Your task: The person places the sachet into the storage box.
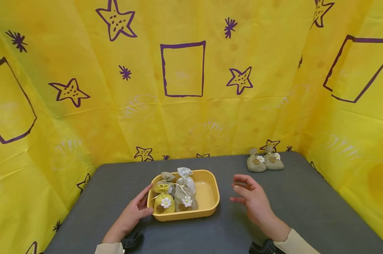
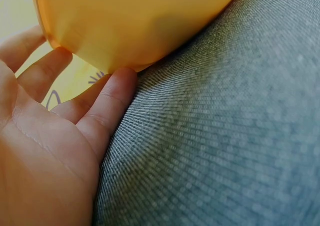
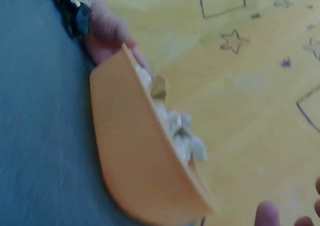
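Tray (image 1: 207, 193) | left fingers (image 2: 115, 95) gripping | right fingers (image 1: 248, 180) parted | far pouches (image 1: 257, 165): head view only

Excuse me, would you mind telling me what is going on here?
A person is at a dark grey table, with the left-hand grip touching the left end of a yellow tray. Four drawstring sachets stand in the tray, leaving its right side bare. The right-hand grip holds nothing, to the right of the tray. Two beige sachets sit outside it, near the table's far right corner.
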The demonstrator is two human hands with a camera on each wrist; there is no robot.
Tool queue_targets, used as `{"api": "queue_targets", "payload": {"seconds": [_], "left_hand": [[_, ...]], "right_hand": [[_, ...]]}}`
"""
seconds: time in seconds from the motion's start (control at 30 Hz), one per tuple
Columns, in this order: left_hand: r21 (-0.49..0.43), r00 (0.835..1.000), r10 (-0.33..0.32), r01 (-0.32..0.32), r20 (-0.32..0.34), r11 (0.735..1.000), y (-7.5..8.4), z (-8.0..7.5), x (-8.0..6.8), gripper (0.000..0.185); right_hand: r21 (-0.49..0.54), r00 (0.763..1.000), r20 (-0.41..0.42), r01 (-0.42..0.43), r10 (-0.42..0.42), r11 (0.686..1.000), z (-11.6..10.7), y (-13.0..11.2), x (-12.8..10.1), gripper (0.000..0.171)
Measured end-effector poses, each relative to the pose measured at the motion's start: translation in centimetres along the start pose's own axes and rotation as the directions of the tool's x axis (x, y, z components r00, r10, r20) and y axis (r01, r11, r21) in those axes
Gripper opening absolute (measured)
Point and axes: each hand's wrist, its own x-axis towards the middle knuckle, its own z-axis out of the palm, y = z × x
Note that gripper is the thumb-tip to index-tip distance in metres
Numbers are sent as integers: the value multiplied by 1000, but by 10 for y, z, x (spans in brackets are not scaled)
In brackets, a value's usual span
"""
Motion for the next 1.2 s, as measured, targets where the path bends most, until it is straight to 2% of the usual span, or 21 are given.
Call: {"api": "queue_targets", "payload": {"seconds": [0.13, 0.27, 0.5, 0.67, 0.8, 0.93, 1.2], "left_hand": [[18, 1000, -2, 2, -7, 1000, 0, 0, -1, 80], [30, 1000, -6, 6, -12, 1000, 1, 0, -1, 80], [25, 1000, -9, 9, -14, 1000, 3, 0, -1, 80], [14, 1000, -11, 11, -16, 1000, 3, 1, -1, 80], [23, 1000, -11, 12, -22, 1000, 3, 2, -1, 79], [27, 1000, -9, 10, -24, 1000, 3, 2, -2, 78], [25, 1000, -14, 15, -23, 1000, 4, 3, -2, 79]], "right_hand": [[59, 997, -77, 0, 5, 998, -28, 1, -3, 24], [90, 993, -114, -11, 21, 996, -53, 3, -6, 21], [118, 976, -211, -33, 57, 992, -87, 9, -10, 21], [109, 962, -263, -44, 72, 993, -120, 13, -7, 26], [76, 961, -257, -85, 102, 993, -148, 15, 0, 33], [29, 966, -235, -107, 111, 994, -172, 16, 10, 48], [-41, 989, -129, -73, 67, 997, -202, 8, 38, 80]]}}
